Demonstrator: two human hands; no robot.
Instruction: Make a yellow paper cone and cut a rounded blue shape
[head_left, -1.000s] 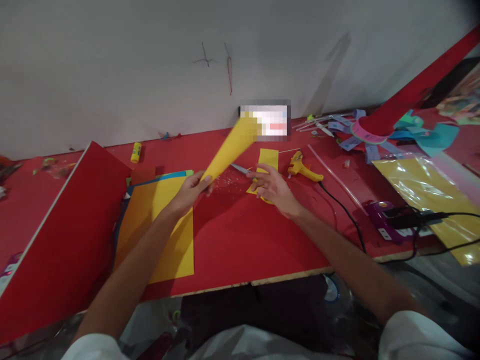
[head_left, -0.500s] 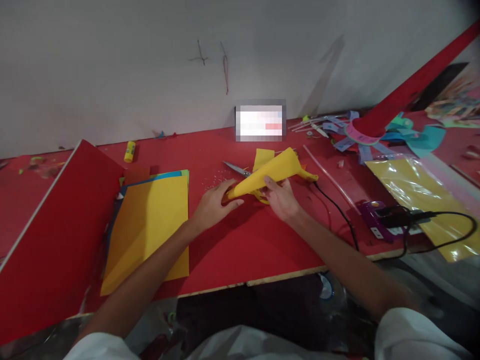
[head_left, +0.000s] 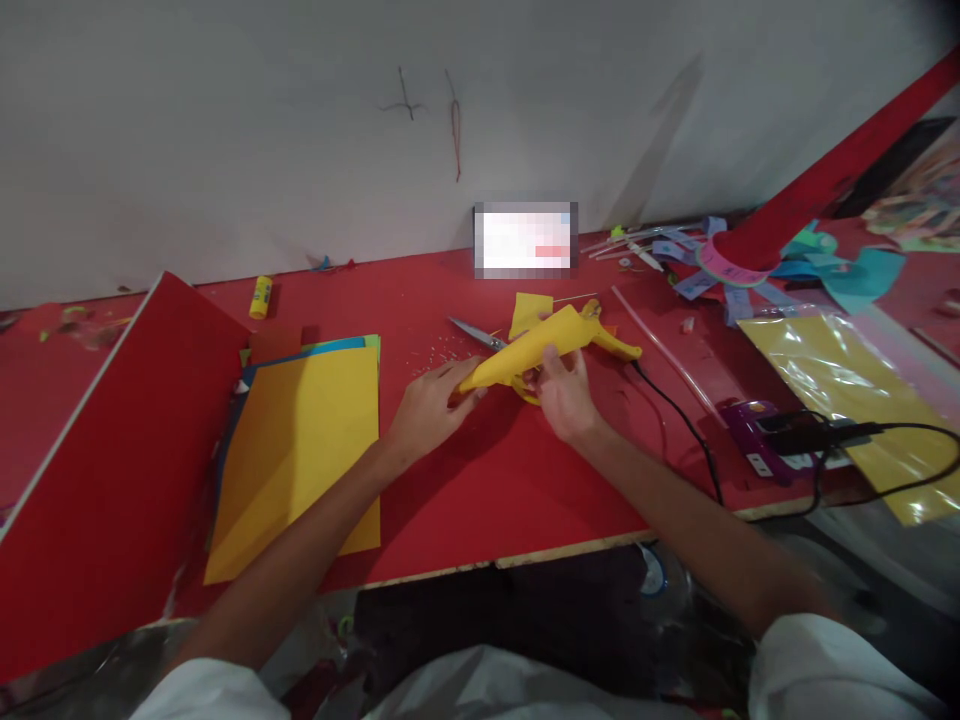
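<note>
Both hands hold a yellow paper cone above the red table. My left hand is closed round its narrow end, which points to the left. The fingers of my right hand grip the underside near the wide end; some fingertips are hidden by the paper. Beneath the cone lie scissors, blades towards the far left and yellow handles partly covered. A yellow glue gun with a black cord rests just past the wide end. Behind the cone is a small yellow paper piece.
Coloured sheets with yellow on top lie left, beside a raised red board. A glue stick stands behind them. To the right are a clear stick, a purple power strip, a plastic-wrapped yellow pack and a red cone.
The cone has turned slightly in my hands, its wide end a little lower, so more of the glue gun shows. My right fingers have shifted on the paper.
</note>
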